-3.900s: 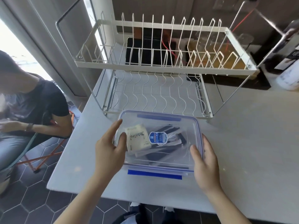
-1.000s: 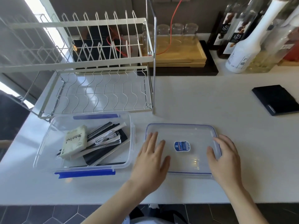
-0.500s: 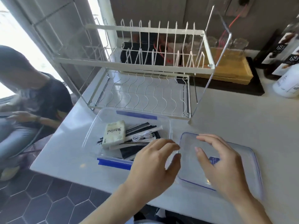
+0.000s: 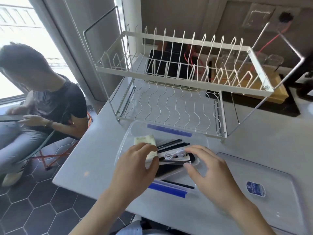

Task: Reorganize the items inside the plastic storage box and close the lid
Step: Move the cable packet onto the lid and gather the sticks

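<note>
Pale grey counter, smooth and matte, running from a rounded near-left corner back to a dark wall. On it, near the front edge: clear box, lid off, blue latch strips on its far and near rims. Inside: a cream packet at the left end, black and white flat strips fanned across the middle, a coiled white cable on top of them. Left hand reaching into the box, fingers curled over the packet's near end; whether gripping or only touching, cannot tell. Right hand over the box's right half, fingers spread and loosely bent, tips at the strips, holding nothing visible. Clear lid lying flat just right of the box, blue oval label up. Behind the box, a white two-tier wire rack. Behind that, a wooden tray with glasses and a red wire against the wall. Left of the counter: dark hexagonal floor tiles, bright window, a seated person in a dark shirt.
</note>
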